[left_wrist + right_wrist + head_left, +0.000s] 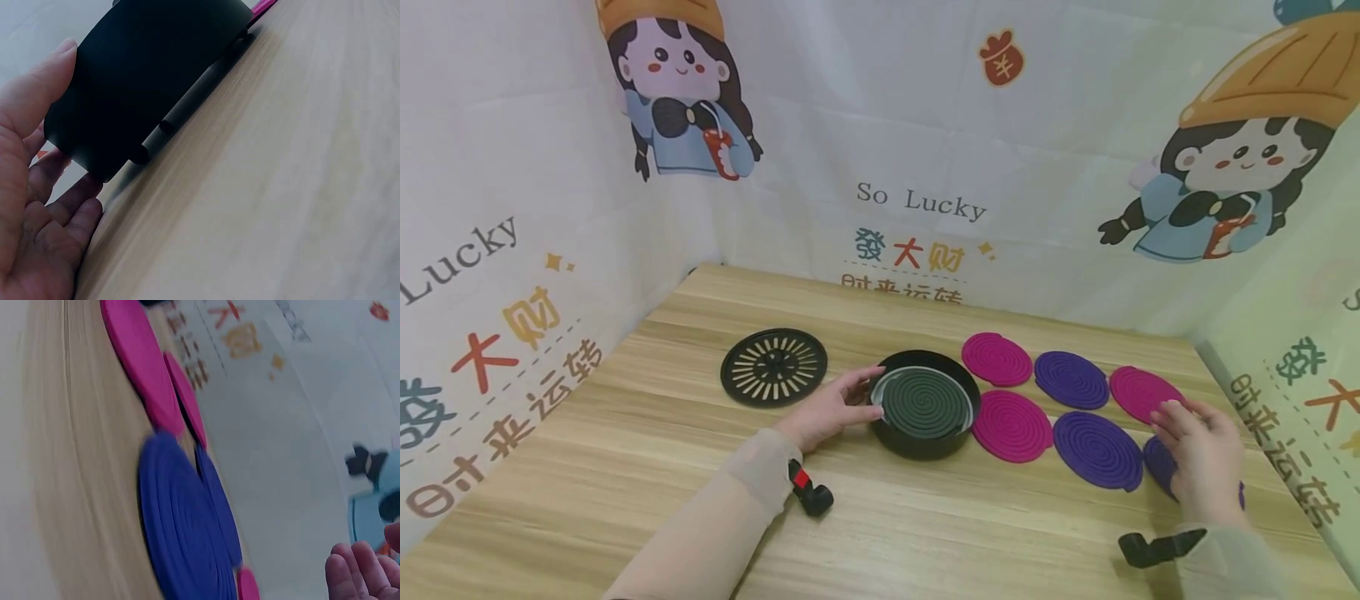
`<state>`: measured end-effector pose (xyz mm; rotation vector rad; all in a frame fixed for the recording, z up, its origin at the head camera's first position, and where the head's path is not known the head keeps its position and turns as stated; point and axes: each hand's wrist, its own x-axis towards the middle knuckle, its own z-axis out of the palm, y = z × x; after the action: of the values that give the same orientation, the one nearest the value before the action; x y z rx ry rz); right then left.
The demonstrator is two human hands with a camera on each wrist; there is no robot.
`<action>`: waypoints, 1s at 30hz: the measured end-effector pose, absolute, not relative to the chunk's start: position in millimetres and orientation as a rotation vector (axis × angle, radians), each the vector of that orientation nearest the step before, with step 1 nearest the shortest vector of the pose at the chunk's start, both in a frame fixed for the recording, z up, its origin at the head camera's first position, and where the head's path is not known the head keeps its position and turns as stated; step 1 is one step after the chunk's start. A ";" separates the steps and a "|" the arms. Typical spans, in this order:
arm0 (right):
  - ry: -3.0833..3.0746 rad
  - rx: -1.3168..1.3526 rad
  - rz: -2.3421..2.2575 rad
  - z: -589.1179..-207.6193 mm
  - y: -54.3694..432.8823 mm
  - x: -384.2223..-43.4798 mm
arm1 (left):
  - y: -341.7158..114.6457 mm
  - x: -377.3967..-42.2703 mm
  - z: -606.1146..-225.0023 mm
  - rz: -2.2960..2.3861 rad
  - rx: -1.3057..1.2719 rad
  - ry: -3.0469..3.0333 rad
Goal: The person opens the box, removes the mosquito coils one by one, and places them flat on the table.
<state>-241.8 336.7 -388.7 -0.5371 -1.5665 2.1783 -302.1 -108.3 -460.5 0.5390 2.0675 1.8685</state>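
A round black mosquito coil holder [917, 446] stands on the table, with a dark green mosquito coil [925, 402] lying inside it. My left hand [831, 408] holds the holder at its left side, thumb and fingers spread along the wall; the left wrist view shows the fingertips at its lower edge. Over the right-hand coils hovers my right hand [1206, 454], fingers loosely bent and nothing visible in them. Below and behind it lie a magenta mosquito coil [1144, 393] and a purple mosquito coil [1159, 467], the latter partly hidden by the hand.
Left of the holder lies a slotted black lid [773, 367]. To its right are two magenta coils [1011, 425] and two purple coils [1097, 450], flat on the wooden table [970, 533]. A printed cloth [820, 125] hangs around the table.
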 end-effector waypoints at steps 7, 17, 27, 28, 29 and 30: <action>-1.907 -0.347 2.190 -382.5 272.3 -266.2 | -107.2 -301.8 -459.7 1.862 0.532 2.066; -2.241 -0.108 2.185 -376.0 202.0 -287.6 | -106.8 -301.5 -457.4 1.870 0.516 2.062; -2.402 -0.013 2.146 -376.5 158.0 -303.6 | -107.3 -302.2 -458.8 1.864 0.498 2.079; -2.429 -0.008 2.124 -377.1 154.9 -304.3 | -107.2 -302.1 -458.9 1.862 0.503 2.082; -2.459 -0.009 2.094 -377.6 151.6 -304.9 | -107.2 -301.9 -458.9 1.861 0.502 2.084; -2.488 -0.011 2.068 -377.8 148.9 -305.3 | -107.2 -301.7 -458.8 1.860 0.500 2.085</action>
<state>-305.3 148.9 -377.8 -0.0112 -2.4882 2.0679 -301.7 -107.2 -458.8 0.5002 2.0852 1.8601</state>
